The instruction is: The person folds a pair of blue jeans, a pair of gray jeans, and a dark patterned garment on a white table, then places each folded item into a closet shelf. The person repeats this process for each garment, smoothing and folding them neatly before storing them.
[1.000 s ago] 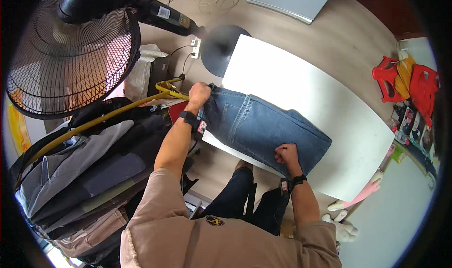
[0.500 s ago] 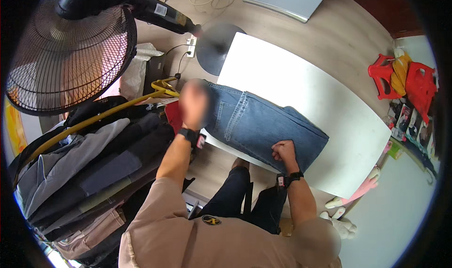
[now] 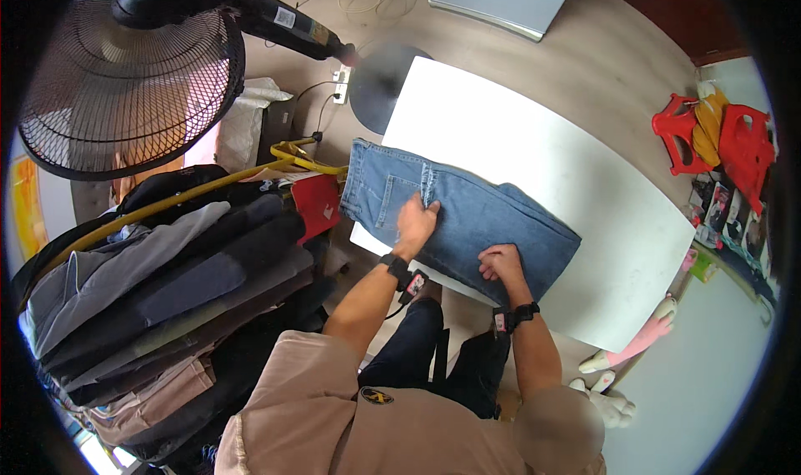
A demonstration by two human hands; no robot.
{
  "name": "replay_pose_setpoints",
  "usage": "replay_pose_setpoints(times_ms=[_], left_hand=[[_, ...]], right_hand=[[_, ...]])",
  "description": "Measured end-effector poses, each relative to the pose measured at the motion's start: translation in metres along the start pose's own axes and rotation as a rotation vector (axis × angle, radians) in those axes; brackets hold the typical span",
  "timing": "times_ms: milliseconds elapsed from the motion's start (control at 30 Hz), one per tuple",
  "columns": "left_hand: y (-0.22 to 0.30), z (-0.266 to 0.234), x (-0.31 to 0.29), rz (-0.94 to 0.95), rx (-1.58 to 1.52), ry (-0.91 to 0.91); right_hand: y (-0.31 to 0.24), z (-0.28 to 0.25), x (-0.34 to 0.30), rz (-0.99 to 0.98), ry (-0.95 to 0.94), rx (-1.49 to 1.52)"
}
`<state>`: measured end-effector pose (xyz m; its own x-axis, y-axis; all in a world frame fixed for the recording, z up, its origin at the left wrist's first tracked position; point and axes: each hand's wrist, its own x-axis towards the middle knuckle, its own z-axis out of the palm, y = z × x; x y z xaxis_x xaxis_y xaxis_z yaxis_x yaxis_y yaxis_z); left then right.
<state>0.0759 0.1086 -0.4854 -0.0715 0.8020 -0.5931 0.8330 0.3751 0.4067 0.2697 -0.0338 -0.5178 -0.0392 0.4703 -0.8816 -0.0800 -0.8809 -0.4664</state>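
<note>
A pair of folded blue jeans (image 3: 467, 200) lies flat on the white table (image 3: 534, 154), waistband to the left and legs reaching right. My left hand (image 3: 417, 222) is closed at the frayed seam beside the pocket, its fingertips pinching the denim there. Farther right, my right hand (image 3: 501, 264) rests on the near part of the legs with its fingers curled into a loose fist. No object shows inside that fist.
At my left, dark clothes (image 3: 192, 283) hang on a yellow rack (image 3: 175, 193), with a black fan (image 3: 133, 83) above them. A round dark stool (image 3: 384, 87) stands by the table's far left corner. Red plastic stools (image 3: 743, 145) are at the far right.
My left hand has moved right from the waistband, along the jeans to the frayed seam, uncovering the waistband. My right hand has stayed nearly where it was.
</note>
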Motion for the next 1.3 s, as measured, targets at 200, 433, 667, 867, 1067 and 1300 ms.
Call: replay_pose_setpoints(times_ms=[200, 433, 667, 867, 1067, 1300], left_hand=[[0.024, -0.085, -0.069, 0.354, -0.229, -0.165], [0.034, -0.193, -0.065, 0.41, -0.269, -0.246], [-0.097, -0.096, 0.083, 0.147, 0.118, 0.117], [-0.091, -0.087, 0.069, 0.429, 0.362, 0.437], [-0.116, -0.093, 0.096, 0.372, -0.011, 0.431], [-0.142, -0.074, 0.135, -0.01, -0.496, -0.09]], right_hand=[[0.007, -0.006, -0.054, -0.434, 0.139, -0.266], [0.073, -0.014, -0.071, -0.389, 0.202, -0.025], [0.066, 0.01, -0.044, -0.164, 0.224, -0.033], [0.057, 0.008, -0.073, -0.131, 0.355, 0.256], [0.079, -0.009, -0.084, -0.284, 0.557, 0.18], [0.054, -0.001, -0.05, -0.258, 0.609, 0.217]])
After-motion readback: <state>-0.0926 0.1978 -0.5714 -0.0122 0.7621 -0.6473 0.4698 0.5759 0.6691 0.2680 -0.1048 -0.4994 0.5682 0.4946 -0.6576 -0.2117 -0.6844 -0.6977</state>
